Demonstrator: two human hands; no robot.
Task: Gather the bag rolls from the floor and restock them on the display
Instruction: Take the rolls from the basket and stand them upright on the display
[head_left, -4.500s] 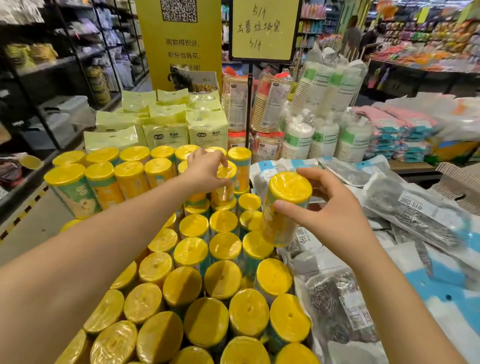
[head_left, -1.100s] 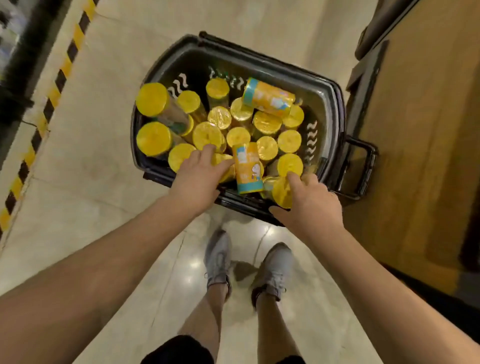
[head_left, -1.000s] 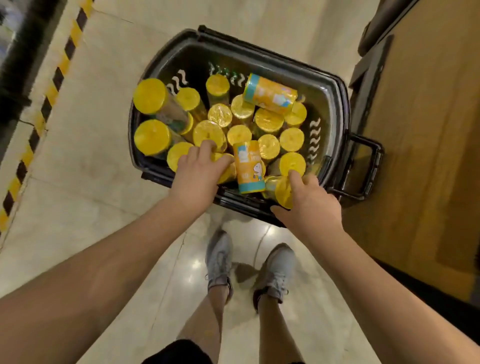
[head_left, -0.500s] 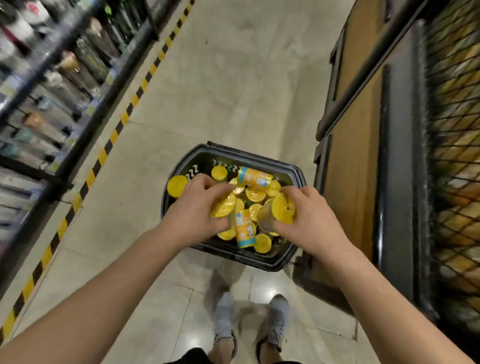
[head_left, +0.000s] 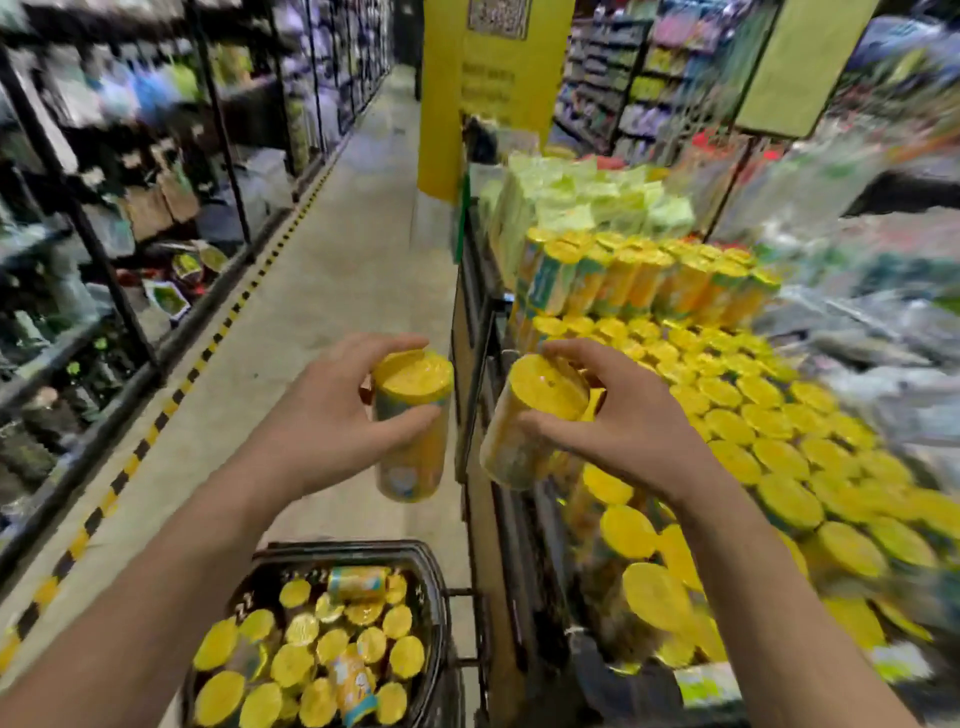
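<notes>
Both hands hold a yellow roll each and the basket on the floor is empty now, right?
Not empty. The head view shows the basket on the floor holding many yellow rolls. The rest stands: the left hand holds one roll and the right hand holds a second roll.

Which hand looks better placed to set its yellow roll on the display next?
The right hand, probably: the right roll hangs at the display's near edge, beside the stacked rolls. The left hand holds the left roll out over the aisle floor, above the basket.
</notes>
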